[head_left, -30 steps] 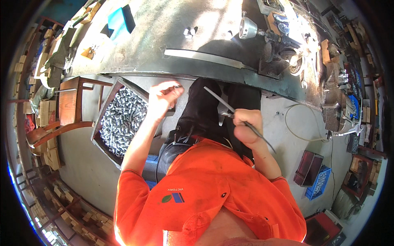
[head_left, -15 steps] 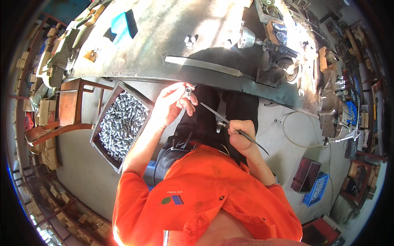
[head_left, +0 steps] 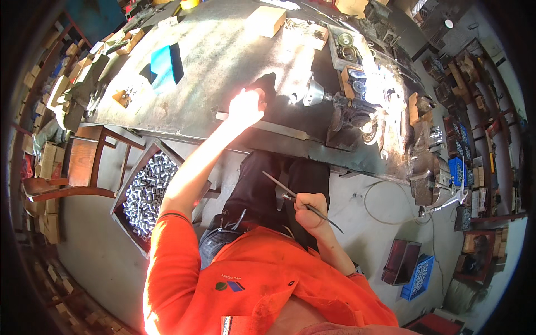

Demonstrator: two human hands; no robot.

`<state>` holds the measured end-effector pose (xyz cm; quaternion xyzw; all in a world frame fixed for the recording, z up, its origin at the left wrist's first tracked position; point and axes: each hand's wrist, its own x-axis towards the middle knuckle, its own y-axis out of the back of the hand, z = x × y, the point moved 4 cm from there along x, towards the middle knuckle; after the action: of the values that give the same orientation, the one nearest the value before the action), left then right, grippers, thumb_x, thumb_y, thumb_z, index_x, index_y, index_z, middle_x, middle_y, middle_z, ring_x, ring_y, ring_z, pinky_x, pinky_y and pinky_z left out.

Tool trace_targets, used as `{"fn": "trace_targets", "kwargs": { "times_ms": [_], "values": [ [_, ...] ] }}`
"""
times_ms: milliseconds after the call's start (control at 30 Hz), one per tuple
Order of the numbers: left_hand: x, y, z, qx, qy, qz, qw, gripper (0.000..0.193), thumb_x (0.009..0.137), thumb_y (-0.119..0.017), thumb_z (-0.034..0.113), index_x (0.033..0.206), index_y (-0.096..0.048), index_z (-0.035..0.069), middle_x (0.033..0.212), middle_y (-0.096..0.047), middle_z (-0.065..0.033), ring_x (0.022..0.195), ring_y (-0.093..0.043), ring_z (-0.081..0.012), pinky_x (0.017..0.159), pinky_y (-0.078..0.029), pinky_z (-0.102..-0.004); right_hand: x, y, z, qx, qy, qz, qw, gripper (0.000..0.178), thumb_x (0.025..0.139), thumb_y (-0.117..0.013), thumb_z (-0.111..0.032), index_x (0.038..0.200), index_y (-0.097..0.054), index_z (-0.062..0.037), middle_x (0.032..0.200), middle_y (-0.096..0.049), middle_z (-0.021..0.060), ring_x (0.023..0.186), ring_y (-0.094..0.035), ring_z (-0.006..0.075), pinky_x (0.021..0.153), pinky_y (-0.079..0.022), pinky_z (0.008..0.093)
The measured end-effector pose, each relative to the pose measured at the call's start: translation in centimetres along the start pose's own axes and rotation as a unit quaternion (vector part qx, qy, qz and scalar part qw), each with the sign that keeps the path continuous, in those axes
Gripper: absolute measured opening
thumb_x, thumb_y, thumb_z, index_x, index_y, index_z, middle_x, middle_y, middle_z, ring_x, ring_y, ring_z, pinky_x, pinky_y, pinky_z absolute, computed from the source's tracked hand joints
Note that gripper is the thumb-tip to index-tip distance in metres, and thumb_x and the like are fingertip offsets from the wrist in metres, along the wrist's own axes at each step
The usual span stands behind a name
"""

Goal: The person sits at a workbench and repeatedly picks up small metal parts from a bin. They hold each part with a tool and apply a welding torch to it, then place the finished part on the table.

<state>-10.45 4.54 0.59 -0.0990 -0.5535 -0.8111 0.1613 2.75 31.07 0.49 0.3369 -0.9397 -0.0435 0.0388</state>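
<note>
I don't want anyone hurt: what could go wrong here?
The thin rod in the right hand sticks out over the legs, so it might poke one. The left hand is close to the flat metal bar near the bench edge and could knock it off.

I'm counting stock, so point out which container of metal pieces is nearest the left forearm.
The dark-rimmed box heaped with short metal tubes, close beside the left forearm. Others, like the blue bin at lower right, stand farther off.
</note>
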Motion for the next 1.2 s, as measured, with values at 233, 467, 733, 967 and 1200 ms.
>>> {"fn": "trace_targets", "kwargs": {
  "times_ms": [233, 467, 733, 967, 1200],
  "values": [
    [-6.5, 7.3, -5.4, -0.100, 0.131, 0.057, 0.985, 0.015, 0.080, -0.061, 0.015, 0.091, -0.064, 0.005, 0.058, -0.060, -0.0104, 0.055, -0.061, -0.0223, 0.058, -0.047, -0.0320, -0.1, -0.2, 0.3, -0.024, 0.021, 0.010, 0.999, 0.019, 0.056, -0.040, 0.011, 0.056, -0.030, -0.0048, 0.053, -0.032, -0.0003, 0.052, -0.029, 0.0063, 0.046, -0.020, 0.0248],
    [-23.1, 11.0, -20.2, -0.220, 0.324, 0.055, 0.919, 0.026, 0.074, -0.053, 0.002, 0.098, -0.063, -0.004, 0.056, -0.059, -0.0070, 0.044, -0.057, -0.0126, 0.047, -0.045, -0.0274, 0.6, -1.6, 0.9, -0.030, 0.032, -0.003, 0.999, 0.017, 0.052, -0.043, 0.008, 0.055, -0.032, -0.0040, 0.051, -0.026, 0.0010, 0.048, -0.026, 0.0071, 0.044, -0.020, 0.0257],
    [-27.2, 6.8, -24.9, 0.042, 0.362, -0.053, 0.930, 0.034, 0.073, -0.061, 0.020, 0.103, -0.062, 0.003, 0.082, -0.065, -0.0184, 0.077, -0.066, -0.0286, 0.072, -0.051, -0.0391, 1.4, -2.6, -0.4, -0.028, 0.033, -0.041, 0.998, 0.015, 0.056, -0.045, 0.004, 0.055, -0.032, -0.0037, 0.052, -0.024, 0.0000, 0.050, -0.025, 0.0059, 0.044, -0.019, 0.0256],
    [-24.1, 2.9, -26.1, 0.194, 0.382, -0.080, 0.900, 0.033, 0.075, -0.062, 0.028, 0.095, -0.057, 0.002, 0.095, -0.064, -0.0195, 0.088, -0.063, -0.0341, 0.076, -0.051, -0.0446, 0.8, -2.0, 0.1, -0.058, 0.016, -0.019, 0.998, 0.015, 0.056, -0.045, 0.002, 0.055, -0.032, -0.0043, 0.052, -0.024, -0.0010, 0.050, -0.025, 0.0055, 0.044, -0.018, 0.0258],
    [-23.5, 4.6, -25.2, 0.173, 0.352, -0.035, 0.919, 0.026, 0.075, -0.060, 0.024, 0.091, -0.061, 0.003, 0.086, -0.065, -0.0197, 0.083, -0.064, -0.0351, 0.075, -0.051, -0.0441, 0.8, -2.3, -0.4, -0.084, 0.024, -0.015, 0.996, 0.016, 0.054, -0.046, 0.004, 0.055, -0.032, -0.0035, 0.051, -0.024, 0.0018, 0.048, -0.025, 0.0071, 0.044, -0.019, 0.0265]
  ]
}}
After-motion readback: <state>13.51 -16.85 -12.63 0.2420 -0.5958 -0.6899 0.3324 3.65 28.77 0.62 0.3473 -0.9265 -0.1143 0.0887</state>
